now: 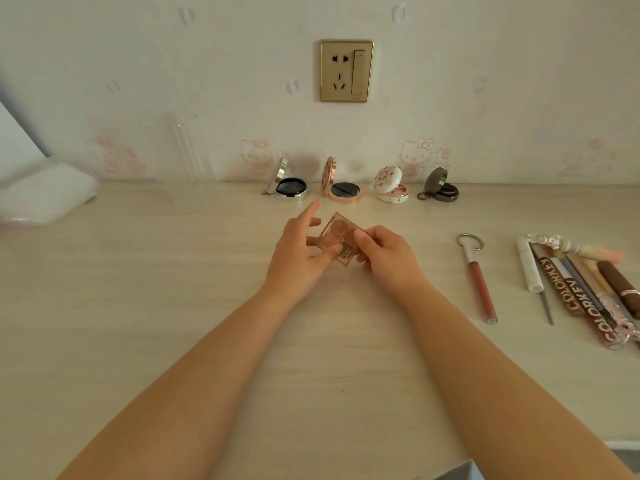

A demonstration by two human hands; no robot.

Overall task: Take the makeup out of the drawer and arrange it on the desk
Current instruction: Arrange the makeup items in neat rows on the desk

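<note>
2 bare forearms fill the lower frame, reaching up to mid-frame, where the left hand [298, 251] and right hand [382, 252] together pinch a small square rose-brown compact [337, 239], tilted just above the desk [173, 306]. The left index finger points up, free. Beyond, along the wall at upper centre, 4 round compacts [360, 187] stand open in a row. At the right edge, lip glosses and pens [571, 289] lie side by side. Much looks arranged already; this compact awaits placing. The drawer is out of view.
</note>
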